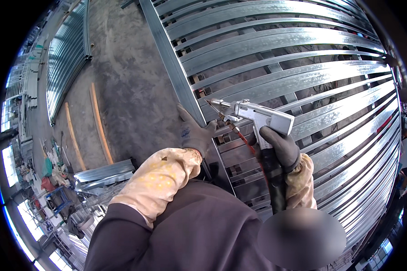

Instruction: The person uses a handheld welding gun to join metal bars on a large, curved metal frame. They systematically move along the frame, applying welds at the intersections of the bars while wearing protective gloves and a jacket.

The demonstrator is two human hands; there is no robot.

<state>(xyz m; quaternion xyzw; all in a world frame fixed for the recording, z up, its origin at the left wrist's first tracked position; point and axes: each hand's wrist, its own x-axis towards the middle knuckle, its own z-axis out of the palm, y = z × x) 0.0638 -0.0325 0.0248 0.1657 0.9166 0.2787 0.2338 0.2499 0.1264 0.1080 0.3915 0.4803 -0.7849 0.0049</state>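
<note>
My right hand (282,147), in a dark grey glove, is closed around the grip of a silver handheld welding gun (269,116). Its pointed nozzle faces left, close above the long galvanized steel side rail (169,58) of a large slatted frame. A thin red line and a thick black cable (275,189) run down from the gun past my wrist. My left hand (196,131), gloved as well, grips across that rail just left of the nozzle, with fingers on one side and thumb on the other. The glove hides the rail beneath it. Pale stained sleeve covers reach over both forearms.
Parallel steel slats (276,38) extend across the right, with gaps between them. Another slatted metal panel (70,54) lies on the concrete floor (122,72) at the far left. Two wooden strips (101,124) and short metal profiles (106,174) lie nearer. Assorted clutter lines the left side.
</note>
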